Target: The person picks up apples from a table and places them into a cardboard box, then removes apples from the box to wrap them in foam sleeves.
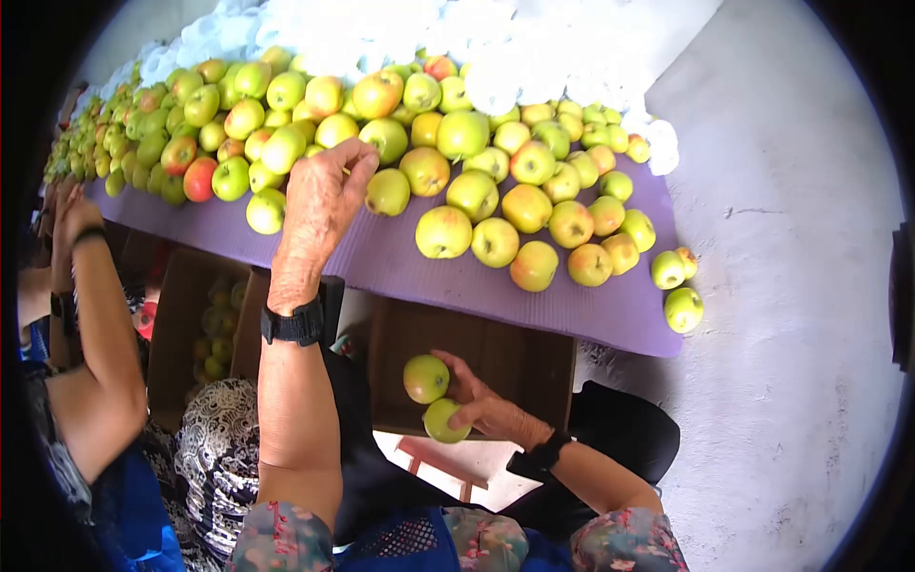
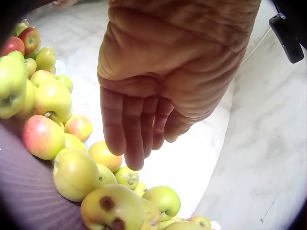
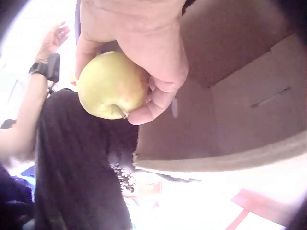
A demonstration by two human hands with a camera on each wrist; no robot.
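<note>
My left hand (image 1: 322, 205) is over the front of the apple pile, close to a green apple (image 1: 384, 140); in the left wrist view the hand (image 2: 144, 91) has relaxed, slightly bent fingers and nothing in them. Two yellow-green apples, one (image 1: 426, 378) above the other (image 1: 446, 420), are in my right hand (image 1: 491, 410) over the cardboard box (image 1: 477, 348). The right wrist view shows the right hand (image 3: 139, 48) curled round a yellow apple (image 3: 112, 86). An apple with brown spots (image 2: 112, 208) lies below the left hand.
Many apples cover the purple mat (image 1: 381, 253), with white wrapping (image 1: 419, 29) behind. Three apples lie at the mat's right edge. Another box (image 1: 195, 286) with apples stands lower left, beside another person's arm (image 1: 107, 315). A red stool (image 1: 448, 464) is below.
</note>
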